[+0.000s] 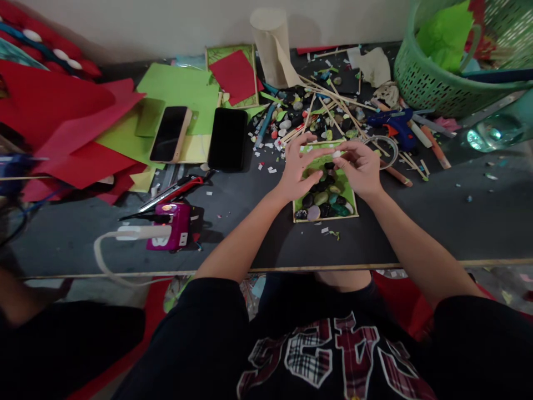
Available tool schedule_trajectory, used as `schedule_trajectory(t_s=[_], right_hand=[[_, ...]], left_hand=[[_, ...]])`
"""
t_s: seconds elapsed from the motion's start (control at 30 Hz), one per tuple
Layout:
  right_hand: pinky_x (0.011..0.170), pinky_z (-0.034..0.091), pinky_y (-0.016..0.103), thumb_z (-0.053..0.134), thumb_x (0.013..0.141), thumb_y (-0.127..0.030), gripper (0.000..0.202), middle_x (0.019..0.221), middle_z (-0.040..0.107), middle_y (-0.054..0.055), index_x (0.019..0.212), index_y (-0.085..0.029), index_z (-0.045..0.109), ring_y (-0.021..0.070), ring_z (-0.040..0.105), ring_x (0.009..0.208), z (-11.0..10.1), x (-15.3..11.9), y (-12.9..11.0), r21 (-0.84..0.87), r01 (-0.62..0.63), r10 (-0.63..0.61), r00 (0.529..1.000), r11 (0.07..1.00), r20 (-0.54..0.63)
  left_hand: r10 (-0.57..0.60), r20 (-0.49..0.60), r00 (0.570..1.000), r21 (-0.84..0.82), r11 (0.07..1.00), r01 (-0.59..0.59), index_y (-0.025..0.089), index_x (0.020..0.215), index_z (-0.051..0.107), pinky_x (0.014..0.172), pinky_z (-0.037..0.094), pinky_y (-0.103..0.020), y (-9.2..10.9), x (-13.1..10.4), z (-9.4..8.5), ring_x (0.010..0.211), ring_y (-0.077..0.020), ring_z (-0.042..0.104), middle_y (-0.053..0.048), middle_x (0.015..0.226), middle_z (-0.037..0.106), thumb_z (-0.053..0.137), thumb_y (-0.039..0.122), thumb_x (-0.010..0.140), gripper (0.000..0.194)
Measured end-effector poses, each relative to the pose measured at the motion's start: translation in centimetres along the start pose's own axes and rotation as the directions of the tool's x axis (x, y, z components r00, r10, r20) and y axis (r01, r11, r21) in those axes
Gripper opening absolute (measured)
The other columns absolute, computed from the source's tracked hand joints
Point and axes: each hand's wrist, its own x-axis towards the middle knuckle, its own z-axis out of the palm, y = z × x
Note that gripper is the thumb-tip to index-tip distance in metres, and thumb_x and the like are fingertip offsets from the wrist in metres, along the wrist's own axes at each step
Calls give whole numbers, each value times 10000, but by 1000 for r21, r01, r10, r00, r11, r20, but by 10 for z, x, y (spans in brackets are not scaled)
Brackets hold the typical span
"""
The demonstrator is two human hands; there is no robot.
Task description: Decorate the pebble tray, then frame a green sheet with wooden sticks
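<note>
A small green panel with a thin wooden frame (325, 220) lies near the table's front edge. Dark, green and pale stones (321, 198) cover its lower part. My left hand (297, 169) is over the panel's left side, fingers spread, its index finger reaching toward the right fingertips. Above the panel's upper right, my right hand (361, 166) pinches a small white stone (336, 154) between thumb and index finger. Behind both hands, loose pebbles (285, 124) and thin wooden sticks (333, 116) are scattered.
A blue glue gun (395, 125), tape roll (385, 151) and green basket (433, 83) are at the right. Two phones (227, 139), a paper roll (270, 47), a cutter (170, 193), a purple power adapter (177, 225) and red paper (54, 105) are leftward. A neighbour's arm (19, 297) shows lower left.
</note>
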Motion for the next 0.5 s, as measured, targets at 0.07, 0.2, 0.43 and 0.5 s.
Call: schedule_trajectory(t_s=[0.07, 0.2, 0.43, 0.5], right_hand=[[608, 589, 347, 782, 753, -689, 473, 935, 712, 32, 915, -253, 699, 153, 635, 660, 0, 0, 2, -12, 7, -7, 1000, 1000, -13], [624, 597, 368, 759, 802, -659, 427, 959, 694, 34, 960, -268, 691, 161, 638, 667, -2, -1, 4, -28, 17, -16, 999, 999, 35], [648, 584, 355, 753, 840, -608, 365, 948, 670, 31, 950, -270, 672, 164, 644, 698, -2, -2, 1, -18, 96, -95, 993, 995, 76], [648, 570, 345, 768, 819, -621, 383, 939, 677, 32, 927, -269, 665, 171, 650, 725, -3, -2, 1, -32, 106, -104, 993, 994, 55]], left_hand=[[-12, -16, 1000, 8, 1000, 12, 410, 1340, 609, 1106, 461, -555, 1, 0, 1, 1402, -327, 445, -89, 1460, 469, 453, 580, 1014, 399], [-22, -45, 999, 11, 1000, 23, 410, 1320, 631, 1026, 517, -518, 3, -1, -2, 1396, -340, 446, -83, 1468, 461, 482, 545, 1010, 369], [-42, -115, 993, -14, 999, 40, 364, 1318, 619, 1009, 541, -499, 8, -4, -8, 1365, -333, 491, -110, 1395, 529, 416, 613, 1020, 438], [-55, -151, 987, -17, 998, 53, 347, 1328, 600, 1002, 549, -487, 7, -4, -9, 1339, -322, 516, -116, 1379, 549, 423, 635, 1014, 462]])
